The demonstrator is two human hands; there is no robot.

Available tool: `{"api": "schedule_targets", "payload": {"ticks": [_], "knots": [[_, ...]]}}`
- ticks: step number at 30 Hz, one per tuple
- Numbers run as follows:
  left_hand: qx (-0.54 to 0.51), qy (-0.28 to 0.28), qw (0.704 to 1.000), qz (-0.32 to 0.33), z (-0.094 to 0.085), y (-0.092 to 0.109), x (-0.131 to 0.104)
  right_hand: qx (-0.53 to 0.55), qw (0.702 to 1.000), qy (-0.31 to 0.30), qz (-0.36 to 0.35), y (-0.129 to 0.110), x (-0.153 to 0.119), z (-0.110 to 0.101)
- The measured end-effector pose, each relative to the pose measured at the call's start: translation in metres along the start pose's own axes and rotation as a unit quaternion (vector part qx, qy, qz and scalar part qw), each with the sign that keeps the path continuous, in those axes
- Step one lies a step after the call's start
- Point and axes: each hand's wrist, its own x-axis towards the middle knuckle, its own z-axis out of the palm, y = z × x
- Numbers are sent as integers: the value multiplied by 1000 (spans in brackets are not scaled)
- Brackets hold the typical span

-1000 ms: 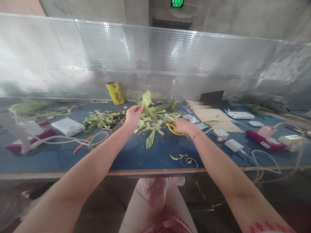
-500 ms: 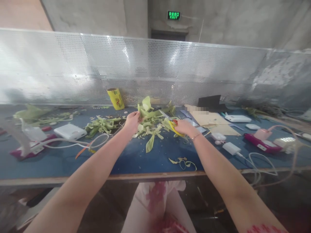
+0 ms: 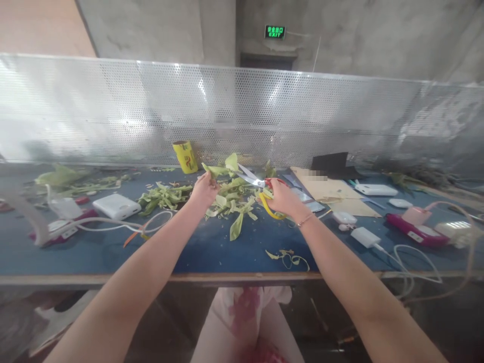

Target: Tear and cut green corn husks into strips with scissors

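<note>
Tabletop (image 3: 242, 259) with greenery (image 3: 222, 202), perforated screen (image 3: 257, 116), grey wall (image 3: 162, 30)

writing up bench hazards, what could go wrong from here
The open scissors in the right hand point toward the green leaf that the left hand pinches, so a slip might nick that hand. The white cable looped beside the left forearm could snag if that arm sweeps outward.

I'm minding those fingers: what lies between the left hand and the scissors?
In the head view, a green leaf held by the left hand lies between it and the scissors, with more leaf pieces heaped below.
</note>
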Motion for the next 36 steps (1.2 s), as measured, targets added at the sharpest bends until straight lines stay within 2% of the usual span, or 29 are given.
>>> {"api": "schedule_targets", "payload": {"ticks": [5,11,21,24,29,33,36], "knots": [[-16,-4,1000,24,2,2,-1,-28,999,-21,-8,-10,-3,-4],[-21,-75,997,13,6,-8,-13,-35,999,-38,15,-17,-4,-4],[22,-148,988,-37,12,-20,-32,13,999,-41,20,-11,-1,2],[23,-142,989,-28,12,-20,-31,20,999,-42,23,-10,0,3],[-11,-96,995,13,8,-15,-21,26,998,-44,21,-5,1,7],[-19,-109,993,30,5,-10,-17,27,999,-46,7,-1,2,12],[4,-131,991,20,6,-13,-21,31,998,-49,10,-2,2,13]]}}
